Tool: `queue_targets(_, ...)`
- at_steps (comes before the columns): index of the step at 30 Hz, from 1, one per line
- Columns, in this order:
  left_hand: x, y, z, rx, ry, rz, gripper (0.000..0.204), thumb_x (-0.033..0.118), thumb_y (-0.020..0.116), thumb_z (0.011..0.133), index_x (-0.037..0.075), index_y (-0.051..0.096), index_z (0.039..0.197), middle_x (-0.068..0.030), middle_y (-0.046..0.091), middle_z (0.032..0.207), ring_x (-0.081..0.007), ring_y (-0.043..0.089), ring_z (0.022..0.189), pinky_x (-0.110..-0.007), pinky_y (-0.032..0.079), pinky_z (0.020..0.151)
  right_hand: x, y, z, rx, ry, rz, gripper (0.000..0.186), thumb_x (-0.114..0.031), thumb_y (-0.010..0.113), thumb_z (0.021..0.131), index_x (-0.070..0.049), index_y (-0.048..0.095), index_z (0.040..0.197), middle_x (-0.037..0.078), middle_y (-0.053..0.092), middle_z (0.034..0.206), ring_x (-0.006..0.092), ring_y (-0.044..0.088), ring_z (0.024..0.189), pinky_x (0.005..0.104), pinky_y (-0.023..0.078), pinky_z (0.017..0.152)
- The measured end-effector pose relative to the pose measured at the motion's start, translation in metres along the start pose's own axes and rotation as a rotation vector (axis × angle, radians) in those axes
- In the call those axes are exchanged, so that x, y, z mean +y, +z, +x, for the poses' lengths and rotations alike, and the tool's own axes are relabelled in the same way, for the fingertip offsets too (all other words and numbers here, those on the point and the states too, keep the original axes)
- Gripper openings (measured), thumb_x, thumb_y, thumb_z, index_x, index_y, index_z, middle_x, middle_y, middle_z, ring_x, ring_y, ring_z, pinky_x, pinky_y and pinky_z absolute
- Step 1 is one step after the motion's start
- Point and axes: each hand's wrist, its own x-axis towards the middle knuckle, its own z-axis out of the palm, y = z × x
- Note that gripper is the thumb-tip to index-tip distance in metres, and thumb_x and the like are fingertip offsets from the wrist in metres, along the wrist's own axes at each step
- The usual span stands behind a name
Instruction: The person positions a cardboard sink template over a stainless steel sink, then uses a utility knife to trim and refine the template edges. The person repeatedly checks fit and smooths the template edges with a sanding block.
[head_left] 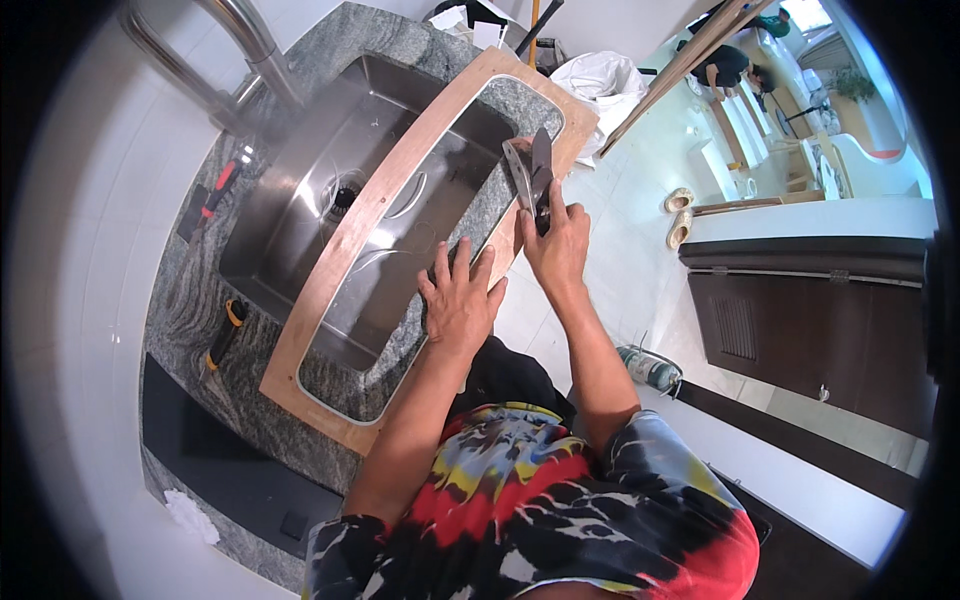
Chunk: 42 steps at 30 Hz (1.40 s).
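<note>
A light wooden frame (342,232) with a long rounded opening lies across a steel sink (285,210) and its grey stone counter (258,385). My left hand (460,300) rests palm down near the frame's near side, fingers spread, holding nothing. In my right hand (558,242), beside the frame's far right end, is a metal tool (522,180) with one silver and one dark flat part. Its exact kind is unclear, and my fingers cover its lower end. Through the opening, the sink's basin and some thin pale loops show.
A tall faucet (262,62) rises at the back left. On the counter lie a red-and-black hand tool (221,190), a yellow-and-black one (229,330) and a dark panel (215,445). A white sack (603,85), slippers (680,215) and a green cylinder (648,370) are rightward.
</note>
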Motion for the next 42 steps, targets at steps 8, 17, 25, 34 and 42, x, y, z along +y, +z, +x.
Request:
queue_targets(8, 0.006, -0.004, 0.002, -0.028, 0.016, -0.016, 0.055, 0.047, 0.067, 0.097, 0.018, 0.062, 0.144, -0.0112, 0.049, 0.156, -0.0420, 0.037, 0.145, -0.069, 0.033, 0.107, 0.079, 0.050, 0.151, 0.127, -0.025, -0.154, 0.069, -0.034, 0.077, 0.087, 0.000, 0.056, 0.143, 0.029, 0.063, 0.100, 0.0448, 0.062, 0.095, 0.0521, 0.049, 0.085)
queue_targets(17, 0.003, -0.004, -0.002, -0.042, 0.010, -0.033, 0.055, 0.046, 0.067, 0.098, 0.017, 0.061, 0.144, -0.0070, 0.050, 0.157, -0.0426, 0.036, 0.146, -0.069, 0.033, 0.108, 0.083, 0.067, 0.199, 0.095, -0.091, -0.165, 0.063, -0.037, 0.078, 0.085, -0.001, 0.061, 0.134, 0.030, 0.067, 0.096, 0.0480, 0.065, 0.095, 0.0538, 0.052, 0.084)
queue_targets(25, 0.005, -0.001, 0.003, -0.058, 0.005, -0.042, 0.056, 0.046, 0.063, 0.100, 0.017, 0.058, 0.147, -0.0061, 0.049, 0.159, -0.0423, 0.035, 0.147, -0.070, 0.031, 0.110, 0.040, 0.042, 0.100, 0.050, 0.035, -0.135, 0.073, -0.029, 0.082, 0.082, 0.001, 0.055, 0.143, 0.029, 0.061, 0.100, 0.0450, 0.061, 0.095, 0.0525, 0.050, 0.085)
queue_targets(34, 0.000, -0.009, 0.006, -0.113, -0.011, -0.078, 0.057, 0.044, 0.064, 0.100, 0.017, 0.057, 0.149, -0.0051, 0.048, 0.160, -0.0424, 0.032, 0.149, -0.072, 0.028, 0.112, -0.030, 0.014, 0.003, -0.002, 0.082, -0.062, 0.075, -0.022, 0.080, 0.085, 0.004, 0.050, 0.149, 0.024, 0.059, 0.090, 0.0404, 0.058, 0.085, 0.0507, 0.048, 0.077)
queue_targets(42, 0.004, -0.007, 0.004, -0.097, 0.012, -0.133, 0.060, 0.042, 0.066, 0.099, 0.014, 0.051, 0.151, -0.0077, 0.050, 0.158, -0.0446, 0.032, 0.148, -0.070, 0.028, 0.109, 0.072, 0.059, 0.143, 0.201, -0.061, -0.191, 0.059, -0.031, 0.079, 0.086, 0.002, 0.058, 0.130, 0.030, 0.064, 0.101, 0.0461, 0.063, 0.096, 0.0534, 0.049, 0.086)
